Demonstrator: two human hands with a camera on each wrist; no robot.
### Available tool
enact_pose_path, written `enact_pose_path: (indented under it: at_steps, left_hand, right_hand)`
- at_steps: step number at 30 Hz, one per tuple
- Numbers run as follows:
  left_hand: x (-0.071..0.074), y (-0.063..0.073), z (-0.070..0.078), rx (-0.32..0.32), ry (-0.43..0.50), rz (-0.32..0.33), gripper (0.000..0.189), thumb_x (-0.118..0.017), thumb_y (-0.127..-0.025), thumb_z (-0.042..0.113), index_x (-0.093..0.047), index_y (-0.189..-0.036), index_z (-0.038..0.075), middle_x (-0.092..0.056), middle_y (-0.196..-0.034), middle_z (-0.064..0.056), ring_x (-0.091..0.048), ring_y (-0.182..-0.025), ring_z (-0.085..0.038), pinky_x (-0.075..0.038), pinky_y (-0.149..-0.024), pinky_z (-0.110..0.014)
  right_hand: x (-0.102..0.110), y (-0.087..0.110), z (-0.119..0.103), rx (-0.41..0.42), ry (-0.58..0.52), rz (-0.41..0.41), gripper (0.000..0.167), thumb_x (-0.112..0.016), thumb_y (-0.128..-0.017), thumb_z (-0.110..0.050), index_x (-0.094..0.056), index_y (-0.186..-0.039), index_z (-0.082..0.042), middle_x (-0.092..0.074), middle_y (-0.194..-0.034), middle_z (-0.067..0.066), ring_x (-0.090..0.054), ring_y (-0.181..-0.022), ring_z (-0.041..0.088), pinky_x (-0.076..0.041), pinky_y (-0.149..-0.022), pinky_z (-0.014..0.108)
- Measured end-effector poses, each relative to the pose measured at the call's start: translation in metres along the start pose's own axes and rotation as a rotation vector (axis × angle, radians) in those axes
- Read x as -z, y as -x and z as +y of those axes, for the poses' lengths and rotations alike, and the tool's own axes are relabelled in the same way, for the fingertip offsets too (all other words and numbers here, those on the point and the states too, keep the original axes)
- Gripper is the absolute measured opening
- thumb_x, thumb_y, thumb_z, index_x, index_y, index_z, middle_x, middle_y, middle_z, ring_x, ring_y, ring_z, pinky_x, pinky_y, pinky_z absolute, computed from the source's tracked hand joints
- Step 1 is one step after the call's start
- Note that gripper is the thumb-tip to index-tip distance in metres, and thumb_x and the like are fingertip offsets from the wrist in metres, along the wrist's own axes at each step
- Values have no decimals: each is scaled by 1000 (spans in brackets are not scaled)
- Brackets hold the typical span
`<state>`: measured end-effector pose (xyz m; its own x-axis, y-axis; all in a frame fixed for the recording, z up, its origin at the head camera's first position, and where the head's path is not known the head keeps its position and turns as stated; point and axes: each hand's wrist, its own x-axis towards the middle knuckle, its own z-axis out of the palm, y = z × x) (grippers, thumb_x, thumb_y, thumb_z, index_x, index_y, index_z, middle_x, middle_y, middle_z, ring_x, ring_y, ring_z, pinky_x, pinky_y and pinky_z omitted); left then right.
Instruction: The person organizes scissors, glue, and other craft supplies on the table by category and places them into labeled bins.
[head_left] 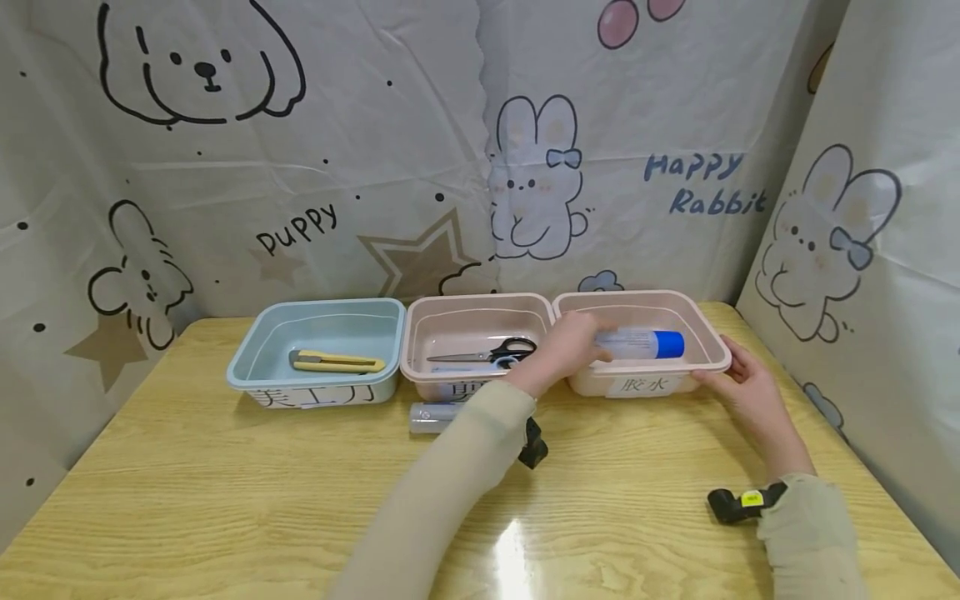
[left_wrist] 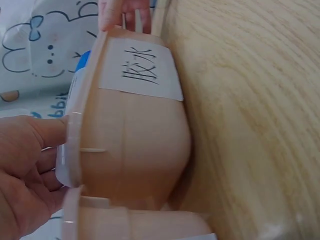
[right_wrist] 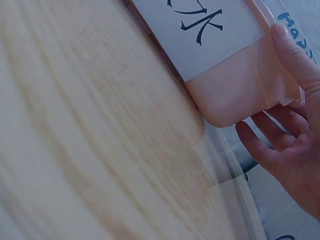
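A clear glue bottle with a blue cap point(head_left: 669, 344) lies over the inside of the right-hand pink bin point(head_left: 588, 384), its cap pointing right. My left hand point(head_left: 564, 348) holds the bottle's near end between thumb and fingers; the left wrist view shows the bottle point(left_wrist: 63, 167) partly behind the bin's rim. At the bin's right end, my right hand point(head_left: 752, 398) grips the rim, thumb on the front corner and fingers round the side. In the right wrist view, that thumb point(right_wrist: 294, 55) lies along the rim. A paper label point(right_wrist: 220, 35) with Chinese characters is on the bin's front.
Left of it, a middle pink bin point(head_left: 420, 387) contains black-handled scissors point(head_left: 517, 348) and another pair partly hidden. A blue bin point(head_left: 243, 379) contains a yellow utility knife point(head_left: 337, 362). Before the middle bin lies a clear cylinder point(head_left: 433, 418), partly behind my left sleeve. Printed cloth point(head_left: 420, 167) hangs behind.
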<state>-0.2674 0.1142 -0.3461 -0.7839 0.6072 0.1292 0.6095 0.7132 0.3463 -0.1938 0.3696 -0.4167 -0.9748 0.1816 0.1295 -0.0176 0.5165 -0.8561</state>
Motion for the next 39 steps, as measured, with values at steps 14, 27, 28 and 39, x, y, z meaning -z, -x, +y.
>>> enact_pose_path:
  at_steps: [14, 27, 28, 39]
  left_hand:
    - [-11, -6, -4, 38, -111, -44, 39, -66, -83, 34, -61, -120, 23, -61, -119, 6, -57, -108, -13, -46, -89, -28]
    - [-5, -1, -1, 31, -64, -45, 30, -57, -90, 26, -62, -118, 22, -61, -120, 8, -53, -114, -11, -42, -96, -27]
    - [-2, 1, 0, 21, -61, -37, 29, -57, -90, 27, -62, -118, 22, -61, -119, 8, -53, -114, -10, -41, -96, -26]
    - [36, 55, -6, -51, -19, 34, 29, -60, -88, 31, -64, -114, 20, -64, -113, 7, -59, -101, -10, -48, -84, -25]
  right_hand:
    - [-5, -3, -6, 17, -17, -16, 80, -63, -84, -33, -18, -146, -9, -32, -142, 24, -44, -114, 9, -40, -77, 3]
    - [-4, 0, -6, -4, -15, -24, 81, -62, -85, -34, -16, -146, -11, -29, -144, 23, -41, -121, 23, -40, -79, 3]
    - [-4, 0, -6, -6, -13, -25, 81, -62, -84, -35, -16, -146, -11, -29, -144, 23, -41, -121, 22, -40, -79, 3]
    - [1, 2, -4, -33, 3, -21, 82, -62, -84, -37, -15, -147, -15, -28, -145, 21, -39, -121, 24, -41, -78, 4]
